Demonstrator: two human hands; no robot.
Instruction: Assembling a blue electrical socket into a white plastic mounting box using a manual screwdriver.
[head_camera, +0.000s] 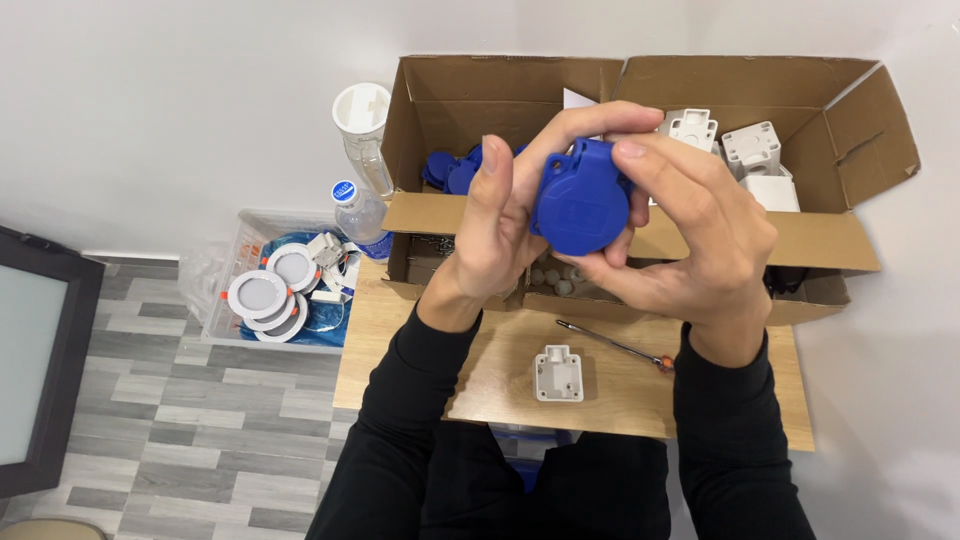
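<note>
On the grey plank floor (150, 400) at my left sits a clear bin (225, 300) of round white lamps. My left hand (495, 235) and right hand (690, 245) both clasp the blue socket (580, 200) above the wooden worktop (400, 350), before the open cardboard box (850, 110).

The scene is bright and evenly lit, with soft white light that seems to fall from above. Shadows are faint: a pale one lies on the bench (500, 370) under the forearms, and the inside of the cardboard box (850, 110) darkens toward 6 o'clock. The white wall at 12 o'clock is near washed out. The blue plastic part (580, 200) carries a mild sheen, no hard glare. Focus is sharp across the frame, with no motion blur on the hands. Straight lines bow slightly near 9 o'clock.
</note>
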